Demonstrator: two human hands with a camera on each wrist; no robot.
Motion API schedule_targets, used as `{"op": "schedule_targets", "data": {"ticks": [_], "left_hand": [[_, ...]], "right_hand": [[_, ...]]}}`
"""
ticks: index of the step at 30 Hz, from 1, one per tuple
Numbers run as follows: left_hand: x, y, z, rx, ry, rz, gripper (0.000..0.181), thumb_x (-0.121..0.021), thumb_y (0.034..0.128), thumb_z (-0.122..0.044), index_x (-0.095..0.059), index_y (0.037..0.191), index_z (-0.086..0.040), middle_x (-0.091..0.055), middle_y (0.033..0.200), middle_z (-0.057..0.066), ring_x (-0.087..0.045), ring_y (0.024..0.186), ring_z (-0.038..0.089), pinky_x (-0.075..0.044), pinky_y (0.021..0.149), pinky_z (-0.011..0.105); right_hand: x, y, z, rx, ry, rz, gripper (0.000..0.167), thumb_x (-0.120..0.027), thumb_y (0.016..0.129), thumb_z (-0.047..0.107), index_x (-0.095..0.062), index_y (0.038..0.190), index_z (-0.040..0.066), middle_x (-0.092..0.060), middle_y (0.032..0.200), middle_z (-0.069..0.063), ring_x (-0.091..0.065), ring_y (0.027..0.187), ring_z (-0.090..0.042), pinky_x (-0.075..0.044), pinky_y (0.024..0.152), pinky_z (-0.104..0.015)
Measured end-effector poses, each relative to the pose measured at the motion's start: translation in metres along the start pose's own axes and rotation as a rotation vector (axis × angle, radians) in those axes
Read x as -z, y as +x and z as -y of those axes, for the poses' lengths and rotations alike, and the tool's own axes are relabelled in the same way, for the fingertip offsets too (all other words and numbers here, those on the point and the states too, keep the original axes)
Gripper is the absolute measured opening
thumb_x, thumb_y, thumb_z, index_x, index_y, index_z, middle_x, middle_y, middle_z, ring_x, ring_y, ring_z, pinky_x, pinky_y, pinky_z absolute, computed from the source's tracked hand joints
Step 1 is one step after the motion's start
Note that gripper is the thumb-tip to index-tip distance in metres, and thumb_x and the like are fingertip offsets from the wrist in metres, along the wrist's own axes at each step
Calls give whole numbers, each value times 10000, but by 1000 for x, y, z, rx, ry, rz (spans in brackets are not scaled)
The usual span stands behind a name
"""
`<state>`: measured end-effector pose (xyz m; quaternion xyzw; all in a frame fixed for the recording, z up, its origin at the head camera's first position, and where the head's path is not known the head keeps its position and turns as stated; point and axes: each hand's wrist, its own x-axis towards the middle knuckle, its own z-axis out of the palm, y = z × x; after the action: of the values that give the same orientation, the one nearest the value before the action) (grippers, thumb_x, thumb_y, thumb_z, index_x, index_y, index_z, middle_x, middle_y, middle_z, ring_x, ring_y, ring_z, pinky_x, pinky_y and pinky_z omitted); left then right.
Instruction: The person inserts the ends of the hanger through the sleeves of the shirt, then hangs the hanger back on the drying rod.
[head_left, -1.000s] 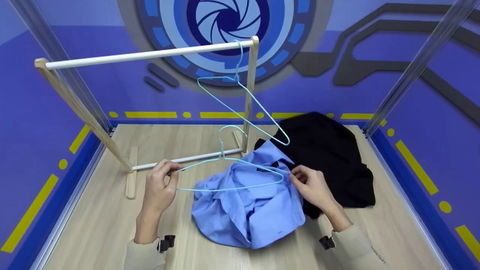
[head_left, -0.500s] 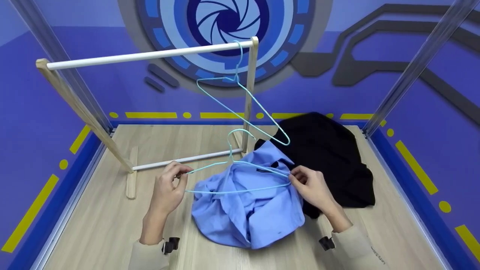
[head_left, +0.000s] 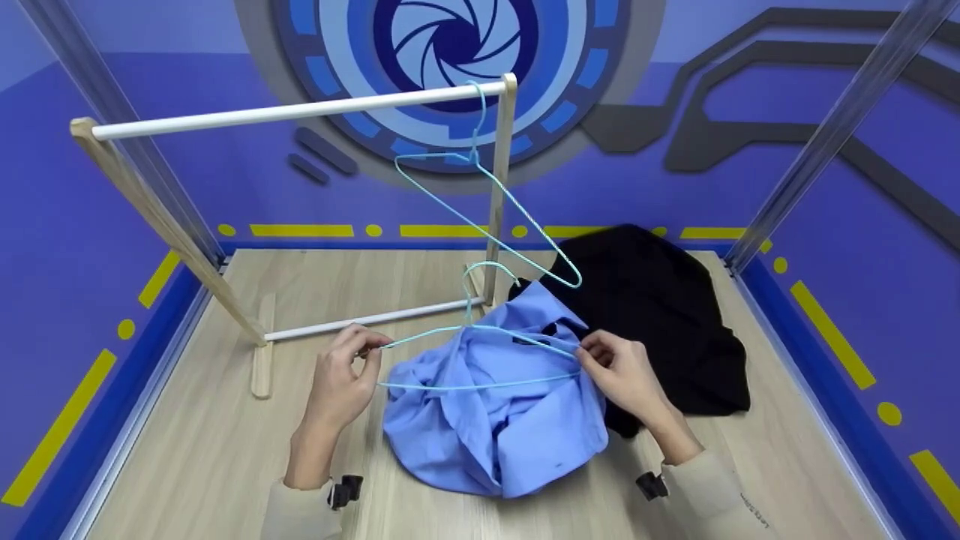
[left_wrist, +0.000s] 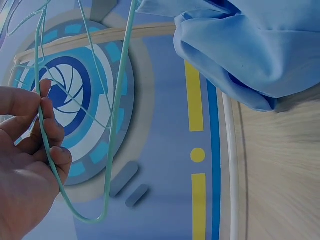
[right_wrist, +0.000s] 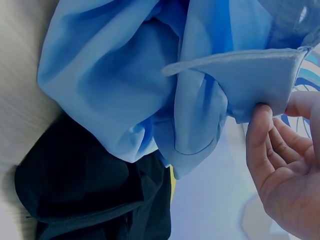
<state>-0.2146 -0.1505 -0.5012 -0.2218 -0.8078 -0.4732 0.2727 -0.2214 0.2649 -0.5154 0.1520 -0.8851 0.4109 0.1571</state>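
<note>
My left hand (head_left: 341,382) pinches the left arm of a light-blue wire hanger (head_left: 480,387), its hook pointing up and away. In the left wrist view the rounded end of the wire hanger (left_wrist: 92,220) hangs beyond the fingers. A crumpled blue shirt (head_left: 517,442) lies on the table beneath the hanger. My right hand (head_left: 630,375) pinches the shirt's edge between thumb and fingers, by the collar (right_wrist: 260,80) in the right wrist view. The hanger's right end reaches the shirt by this hand; its very tip is hidden.
A rack with a white rail (head_left: 300,111) and wooden posts stands behind on the left. A second blue hanger (head_left: 525,214) hangs at its right end. A dark garment (head_left: 660,322) lies behind the shirt on the wooden tabletop (head_left: 195,427).
My left hand has moved right and slightly down with the wire hanger, bringing its right end to the shirt's edge at my right hand. The right hand and shirt stay nearly still.
</note>
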Motion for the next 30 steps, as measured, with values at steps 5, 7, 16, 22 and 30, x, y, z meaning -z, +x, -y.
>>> {"op": "schedule_targets", "data": {"ticks": [5, 7, 16, 22, 30], "left_hand": [[-5, -1, -1, 7, -2, 23, 238, -639, 848, 170, -748, 933, -24, -676, 914, 37, -604, 817, 130, -484, 737, 253], [-7, -2, -2, 20, -10, 36, 230, -642, 856, 160, -749, 940, -26, -674, 919, 53, -604, 831, 132, -480, 750, 241], [-15, -4, -3, 26, -21, 45, 235, -647, 850, 156, -749, 933, -39, -681, 913, 65, -609, 849, 135, -487, 761, 250], [-20, -5, -2, 12, -21, 49, 235, -642, 842, 155, -748, 921, -39, -680, 896, 68, -600, 817, 128, -498, 718, 311], [-27, -9, 0, -3, -39, 61, 229, -685, 837, 125, -739, 902, -87, -671, 890, -15, -611, 806, 119, -494, 721, 265]], "right_hand": [[0, 0, 2, 15, 14, -18, 81, -761, 896, 47, -728, 860, 112, -661, 709, 130, -627, 603, -87, -494, 559, -198], [0, 0, 2, 21, 22, -17, 85, -761, 897, 49, -730, 860, 120, -662, 711, 134, -628, 603, -89, -494, 557, -196], [-1, -2, 3, 48, 30, -10, 114, -761, 902, 39, -717, 858, 134, -649, 706, 152, -618, 592, -81, -489, 542, -200], [-2, -2, 4, 60, 30, -18, 123, -757, 897, 30, -713, 852, 136, -645, 701, 156, -610, 584, -80, -475, 531, -194], [-2, -1, 6, 68, 40, -16, 113, -758, 900, 30, -716, 859, 127, -648, 709, 148, -610, 591, -81, -478, 536, -197]]}}
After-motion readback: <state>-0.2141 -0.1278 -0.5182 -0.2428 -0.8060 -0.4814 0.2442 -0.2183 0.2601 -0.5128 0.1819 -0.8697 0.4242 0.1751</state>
